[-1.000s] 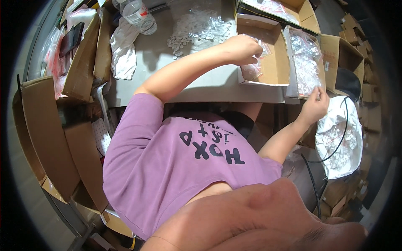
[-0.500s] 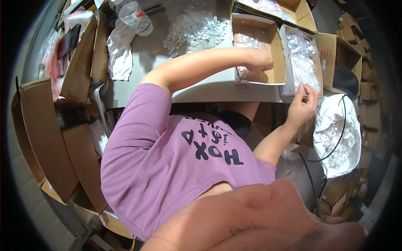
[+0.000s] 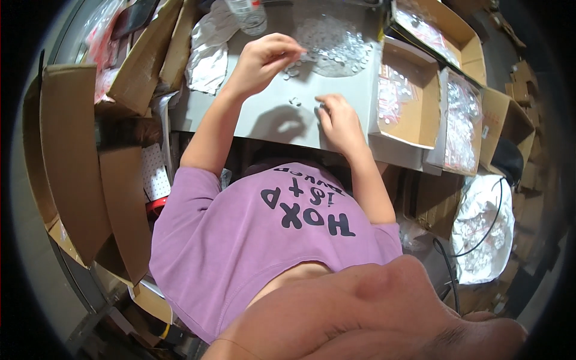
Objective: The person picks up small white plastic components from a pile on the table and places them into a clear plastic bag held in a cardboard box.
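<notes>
My left hand (image 3: 264, 65) hovers over the grey table with thumb and fingers pinched together; whatever they hold is too small to make out. Just beyond its fingertips lies a spread of small silvery round pieces (image 3: 345, 51), partly under clear plastic. A few loose pieces (image 3: 295, 102) sit apart on the tabletop, between my two hands. My right hand (image 3: 343, 123) is low over the table close to these pieces, its thumb and forefinger apart and nothing visible between them. Beside it stands an open cardboard box (image 3: 425, 96) containing small clear bags with red lines.
A second box (image 3: 447, 114) of filled clear bags adjoins it, with another box (image 3: 468, 36) behind. A clear plastic cup (image 3: 249, 17) and a white cloth (image 3: 209, 63) are at the far left. A white sack (image 3: 483, 228) stands at the right, a black cable across it.
My left hand has left the cardboard box and come back left, near the round pieces. My right hand has moved from the bags to the tabletop. The view has shifted.
</notes>
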{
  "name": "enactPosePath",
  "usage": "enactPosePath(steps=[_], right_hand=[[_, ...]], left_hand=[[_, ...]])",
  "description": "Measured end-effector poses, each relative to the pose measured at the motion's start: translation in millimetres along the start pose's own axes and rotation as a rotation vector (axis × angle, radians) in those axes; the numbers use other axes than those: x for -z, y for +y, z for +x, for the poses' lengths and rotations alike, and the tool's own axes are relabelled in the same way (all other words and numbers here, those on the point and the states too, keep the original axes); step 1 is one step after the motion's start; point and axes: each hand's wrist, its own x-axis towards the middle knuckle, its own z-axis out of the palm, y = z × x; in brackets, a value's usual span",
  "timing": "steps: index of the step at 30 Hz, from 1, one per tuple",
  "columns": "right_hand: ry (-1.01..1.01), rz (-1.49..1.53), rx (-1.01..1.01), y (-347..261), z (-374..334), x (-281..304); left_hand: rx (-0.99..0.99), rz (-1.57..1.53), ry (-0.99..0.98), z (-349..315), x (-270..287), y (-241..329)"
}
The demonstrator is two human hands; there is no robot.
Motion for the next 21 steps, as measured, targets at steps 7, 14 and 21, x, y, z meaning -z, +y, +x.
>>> enactPosePath(steps=[7, 14, 21], right_hand=[[0.050, -0.080, 0.235, -5, 68, -37], [0.022, -0.160, 0.267, 1, 72, -44], [-0.044, -0.040, 0.154, -2, 45, -24]], left_hand=[[0.104, -0.085, 0.320, -84, 13, -10], [0.331, -0.158, 0.364, -108, 4, -17], [0.240, -0.136, 0.387, -101, -3, -19]])
